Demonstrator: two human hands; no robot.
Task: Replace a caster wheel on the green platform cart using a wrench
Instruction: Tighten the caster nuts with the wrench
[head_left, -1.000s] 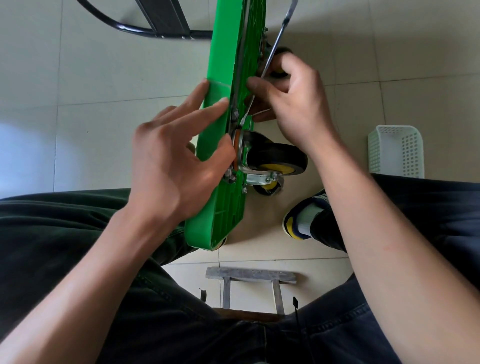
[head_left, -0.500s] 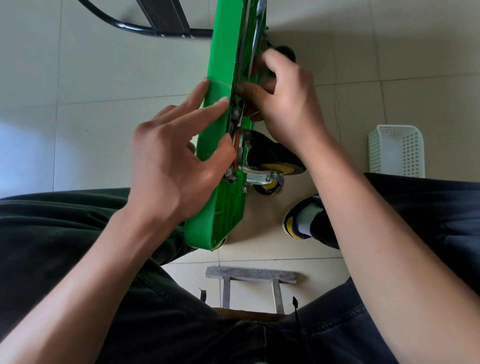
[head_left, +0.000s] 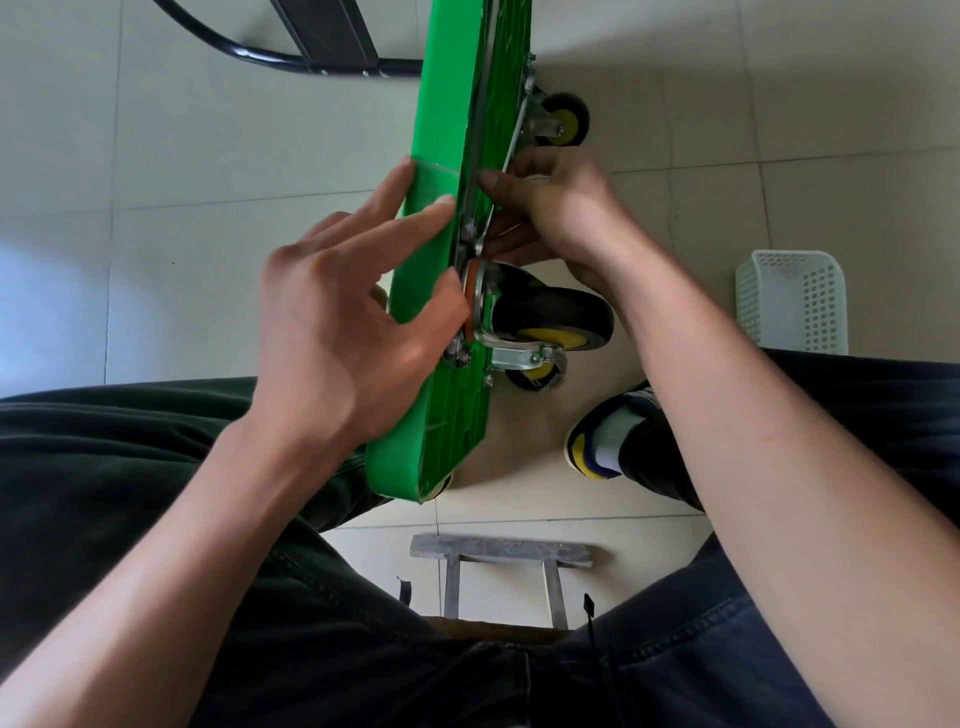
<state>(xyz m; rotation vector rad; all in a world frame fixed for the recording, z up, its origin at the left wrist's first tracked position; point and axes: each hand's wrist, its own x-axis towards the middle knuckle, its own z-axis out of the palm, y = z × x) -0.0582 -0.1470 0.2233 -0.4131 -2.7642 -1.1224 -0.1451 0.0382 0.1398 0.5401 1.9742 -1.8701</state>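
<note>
The green platform cart (head_left: 441, 130) stands on its edge between my knees, its ribbed underside facing right. A black caster wheel (head_left: 553, 312) with a yellow hub is bolted near the lower end; a second caster (head_left: 563, 120) shows farther up. My left hand (head_left: 343, 322) presses flat against the cart's smooth top face, thumb by the caster plate. My right hand (head_left: 556, 208) grips a thin metal wrench (head_left: 511, 150), whose head sits at a bolt just above the near caster plate. The bolt itself is hidden.
A white perforated plastic basket (head_left: 792, 301) stands on the tiled floor at the right. A small grey stool (head_left: 501, 553) is under me. The cart's black folded handle (head_left: 322, 47) lies on the floor at the top. My shoe (head_left: 605, 436) rests near the caster.
My right hand has swung the wrench handle toward the cart underside and slid downward, uncovering the far caster. My left hand has stayed on the cart.
</note>
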